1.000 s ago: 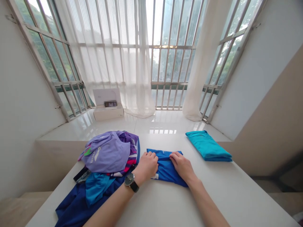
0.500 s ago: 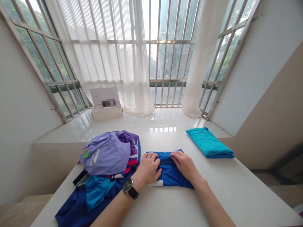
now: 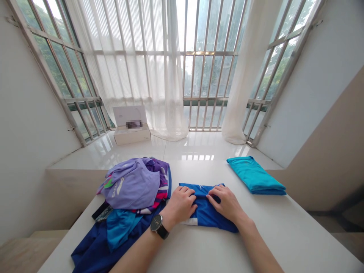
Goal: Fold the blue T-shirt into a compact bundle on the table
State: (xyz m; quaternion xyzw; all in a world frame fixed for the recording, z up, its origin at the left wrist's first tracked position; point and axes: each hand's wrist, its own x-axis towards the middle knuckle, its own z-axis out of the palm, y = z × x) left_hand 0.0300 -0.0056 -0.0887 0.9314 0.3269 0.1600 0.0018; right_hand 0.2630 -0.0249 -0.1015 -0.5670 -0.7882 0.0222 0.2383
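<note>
A folded blue sports shirt [image 3: 209, 212] with a white patch lies on the white table in front of me. My left hand [image 3: 182, 203], a dark watch on its wrist, rests on the shirt's left part, fingers laid over the cloth and thumb apart. On the right part, my right hand [image 3: 224, 203] has its fingers curled, thumb and forefinger pinching the fabric near the far edge. To the left is a heap of clothes with a lilac top [image 3: 136, 185] uppermost. A folded turquoise shirt [image 3: 256, 176] lies at the far right.
Dark blue cloth [image 3: 91, 248] hangs toward the table's near left edge. An open white box [image 3: 132, 136] stands on the glossy sill behind. Sheer curtains [image 3: 167, 94] and a barred window close off the back. The white table [image 3: 204, 254] narrows away from me.
The view has shifted slightly, so everything sits a little farther right. My right hand's fingers have curled more at the shirt's far edge. My left hand stays on the cloth.
</note>
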